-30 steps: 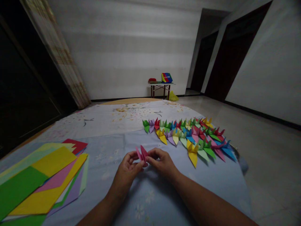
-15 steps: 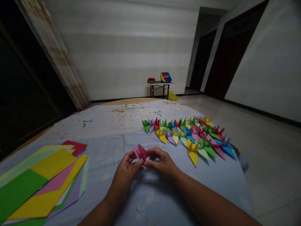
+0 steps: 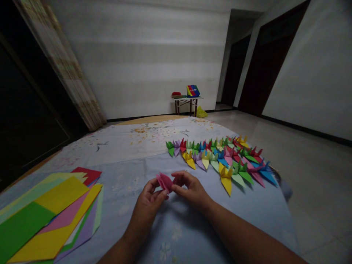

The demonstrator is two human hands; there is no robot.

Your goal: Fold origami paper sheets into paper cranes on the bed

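A small folded piece of pink origami paper is held just above the blue cloth, between both hands. My left hand pinches its lower left side, thumb in front and fingers behind. My right hand grips its right edge between thumb and forefinger, the other fingers curled. To the right of the hands stand rows of finished paper cranes in many colours, a yellow one nearest.
On the left lies a fanned pile of coloured paper sheets. A blue cloth and a white floral cloth cover the table. Against the far wall, a small table bears a colourful box; a yellow bag sits beside it.
The pink paper has turned in my fingers: its upright flaps, spread apart before, now lie closer together with a flat face toward me. Both hands stay in nearly the same place.
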